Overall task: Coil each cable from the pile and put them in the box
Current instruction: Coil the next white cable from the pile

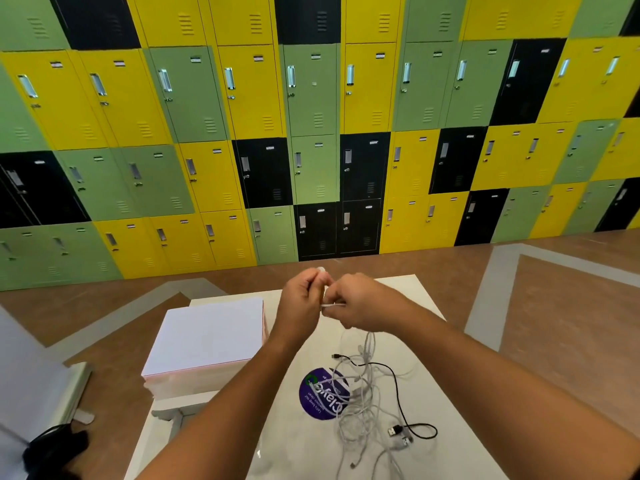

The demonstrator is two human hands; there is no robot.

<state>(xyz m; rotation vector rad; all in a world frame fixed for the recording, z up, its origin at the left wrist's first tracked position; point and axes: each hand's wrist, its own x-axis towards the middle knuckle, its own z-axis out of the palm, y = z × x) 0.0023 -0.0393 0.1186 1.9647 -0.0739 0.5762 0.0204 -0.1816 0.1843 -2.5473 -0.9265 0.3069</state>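
A tangled pile of white cables (pixel 360 407) lies on the white table (pixel 443 393), with a black cable (pixel 398 393) looped through it. Above the pile, my left hand (pixel 303 301) and my right hand (pixel 360 303) meet, both pinching one white cable (pixel 369 341). Its plug end sticks up from my left fingers, and its length hangs from my right hand down into the pile. A closed white box (pixel 207 337) with a flat lid stands on the table to the left of my hands.
A round purple sticker (pixel 313 396) lies partly under the pile. Coloured lockers (pixel 311 133) fill the wall beyond the table. A black object (pixel 55 448) sits on the brown floor at the lower left, beside a white panel (pixel 31 382).
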